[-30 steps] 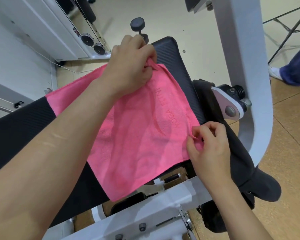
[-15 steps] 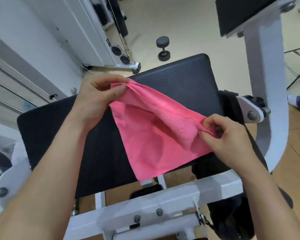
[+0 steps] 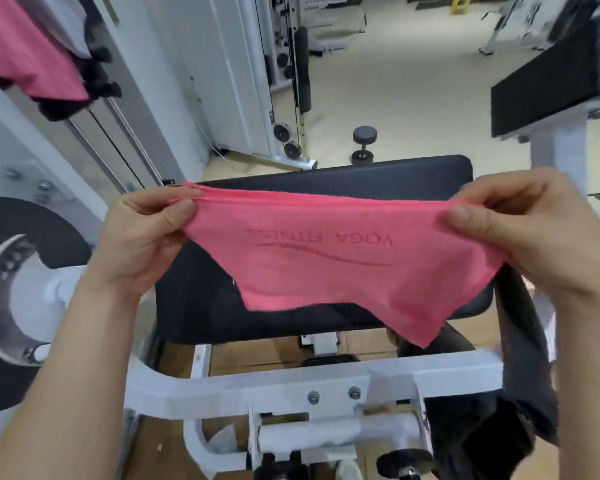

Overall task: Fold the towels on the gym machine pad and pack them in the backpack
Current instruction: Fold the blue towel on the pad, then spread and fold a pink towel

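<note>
A pink towel (image 3: 333,268), folded double and stamped "YOGA FITNESS", hangs in the air above the black gym machine pad (image 3: 343,178). My left hand (image 3: 142,240) pinches its upper left corner and my right hand (image 3: 530,230) pinches its upper right corner, so the top edge is stretched between them. The towel's lower edge droops unevenly over the pad's near side. A black backpack (image 3: 520,393) hangs at the right of the pad, partly hidden behind the white frame and my right forearm.
The white steel frame (image 3: 291,386) of the machine crosses below the pad. A second black pad (image 3: 551,95) juts in at upper right. A dumbbell (image 3: 362,145) stands on the floor beyond. Pink cloth (image 3: 28,57) hangs at upper left beside a large wheel (image 3: 21,299).
Both hands lifted the towel off the pad and spread apart, pulling its doubled top edge straight. The view tilted up, showing more of the gym floor.
</note>
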